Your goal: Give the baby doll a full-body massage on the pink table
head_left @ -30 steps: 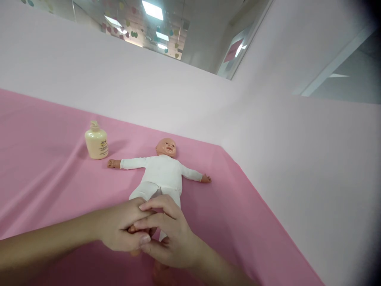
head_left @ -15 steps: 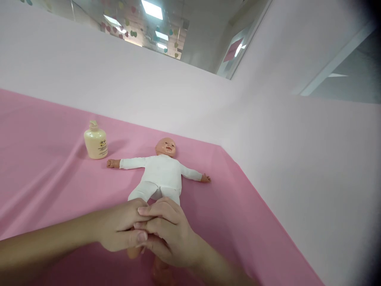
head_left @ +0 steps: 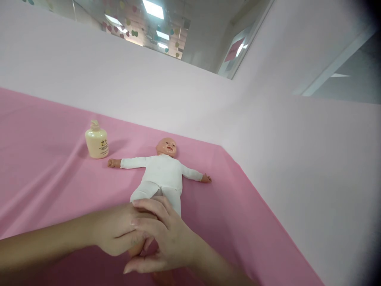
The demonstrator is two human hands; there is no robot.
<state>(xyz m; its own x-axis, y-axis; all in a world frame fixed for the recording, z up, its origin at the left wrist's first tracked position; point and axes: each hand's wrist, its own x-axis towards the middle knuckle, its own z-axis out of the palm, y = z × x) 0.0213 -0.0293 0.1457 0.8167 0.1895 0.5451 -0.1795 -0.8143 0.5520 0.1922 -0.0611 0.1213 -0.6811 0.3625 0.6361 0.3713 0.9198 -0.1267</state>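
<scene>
My left hand (head_left: 119,230) comes in from the left, closed, with its thumb against its curled fingers; the fingers are partly hidden. Draped across its knuckles are the fingers of my right hand (head_left: 171,236), while the right thumb stretches out below, apart from the left hand. No object shows in either hand. Under and beyond both hands a baby doll (head_left: 163,171) in a white suit lies on its back, head away from me and arms spread. My hands cover much of its lower legs.
A cream pump bottle (head_left: 97,143) stands upright left of the doll, near its hand. Everything rests on a pink cloth (head_left: 53,159) with creases at left. A white wall (head_left: 178,95) rises behind and at right, with a glass pane (head_left: 205,35) above.
My right hand has shifted over the left: its fingers reach further across the left knuckles, and its thumb has swung out and down. The doll and the bottle stay put.
</scene>
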